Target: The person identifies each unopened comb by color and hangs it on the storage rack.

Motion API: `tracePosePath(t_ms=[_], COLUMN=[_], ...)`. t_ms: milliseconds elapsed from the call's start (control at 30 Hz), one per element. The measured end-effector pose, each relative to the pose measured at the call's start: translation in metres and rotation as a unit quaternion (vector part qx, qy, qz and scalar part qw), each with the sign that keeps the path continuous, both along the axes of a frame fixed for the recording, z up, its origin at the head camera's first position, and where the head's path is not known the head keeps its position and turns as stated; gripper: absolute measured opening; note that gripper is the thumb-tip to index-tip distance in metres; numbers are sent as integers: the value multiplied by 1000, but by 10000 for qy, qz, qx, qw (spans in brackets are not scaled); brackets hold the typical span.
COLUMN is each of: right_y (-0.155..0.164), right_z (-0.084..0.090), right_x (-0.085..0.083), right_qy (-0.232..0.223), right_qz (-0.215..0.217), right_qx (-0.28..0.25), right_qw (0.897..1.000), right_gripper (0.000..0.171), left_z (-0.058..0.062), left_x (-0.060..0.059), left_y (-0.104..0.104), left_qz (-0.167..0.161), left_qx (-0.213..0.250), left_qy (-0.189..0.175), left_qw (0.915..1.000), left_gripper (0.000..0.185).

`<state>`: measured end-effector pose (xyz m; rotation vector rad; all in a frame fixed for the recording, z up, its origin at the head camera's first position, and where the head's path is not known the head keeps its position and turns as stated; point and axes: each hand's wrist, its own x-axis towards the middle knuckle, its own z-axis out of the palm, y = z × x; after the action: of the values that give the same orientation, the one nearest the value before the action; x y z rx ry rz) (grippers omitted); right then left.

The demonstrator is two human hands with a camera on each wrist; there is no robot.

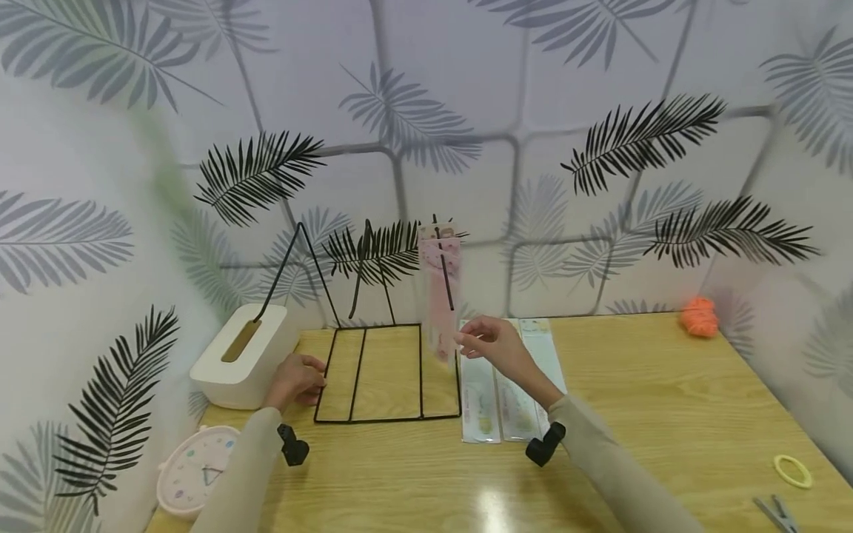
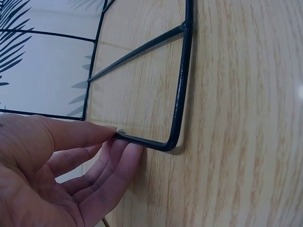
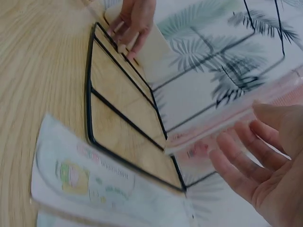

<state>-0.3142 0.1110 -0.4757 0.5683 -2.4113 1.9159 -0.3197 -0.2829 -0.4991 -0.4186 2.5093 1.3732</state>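
A black wire rack with upright hooks stands on the table. My left hand pinches its left base bar between thumb and fingers, close up in the left wrist view. From the rack's right hook hangs a slim pink package in clear wrapping. Beside its lower right edge is my right hand, fingertips right at the wrapping. In the right wrist view that hand has its fingers loosely bent and apart, the thumb overlapping the pink package.
Several flat pale packages lie right of the rack. A white tissue box and a pink clock stand at left. On the right are an orange bundle, a yellow ring and grey-handled scissors or pliers.
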Motion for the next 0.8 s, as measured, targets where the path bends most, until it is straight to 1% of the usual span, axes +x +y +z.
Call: tracePosePath(t_ms=[100, 233, 367, 433, 533, 633, 733, 800], right_y=[13, 33, 52, 62, 74, 83, 90, 93], right_z=[-5, -11, -11, -11, -13, -16, -21, -25], right_x=[-3, -5, -4, -4, -3, -1, 1, 2], right_qy=[-192, -306, -247, -156, -14, 200, 279, 223], right_qz=[31, -119, -434, -708, -1095, -1317, -1474, -1603], right_qx=[43, -21, 98, 392, 1087, 1809, 2250, 2629], right_qw=[9998, 9995, 9987, 9966, 9880, 9744, 9627, 9511], right_gripper=[22, 22, 21, 19, 16, 12, 9, 12], left_z=[3, 6, 8, 8, 6, 4, 3, 3], left_x=[4, 5, 6, 5, 3, 1, 1, 2], left_y=[-3, -4, -1, 1, 1, -1, -2, -2], left_qz=[-13, -54, -30, -35, -47, -56, -61, -70], left_qx=[66, 177, 177, 176, 180, 153, 139, 147], left_qy=[8, -8, -42, -58, -29, 1, 5, -1], left_qw=[10000, 9998, 9998, 9998, 9998, 9999, 9999, 9999], left_gripper=[33, 34, 34, 34, 34, 33, 32, 33])
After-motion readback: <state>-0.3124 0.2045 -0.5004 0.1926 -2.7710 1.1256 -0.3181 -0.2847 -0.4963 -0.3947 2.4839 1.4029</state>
